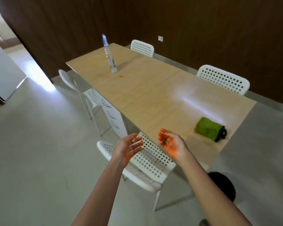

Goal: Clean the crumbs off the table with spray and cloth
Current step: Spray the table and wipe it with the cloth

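Note:
A long light-wood table (pixel 150 95) runs from the far left to the near right. A clear spray bottle (pixel 109 54) with a blue-and-white top stands upright near its far end. A small patch of orange crumbs (pixel 121 76) lies just in front of the bottle. A folded green cloth (pixel 209 131) with a black edge rests near the table's near right end. My left hand (pixel 129 147) and my right hand (pixel 171 141) are held out in front of me, palms facing each other, fingers spread and empty, above a chair at the table's near edge.
White perforated chairs stand around the table: one right below my hands (pixel 150 162), one on the left side (pixel 87 93), two along the far side (pixel 224 79). A white drawer unit (pixel 113 115) sits under the table. A doorway opens at the far left. A dark round object (pixel 222 185) lies on the floor.

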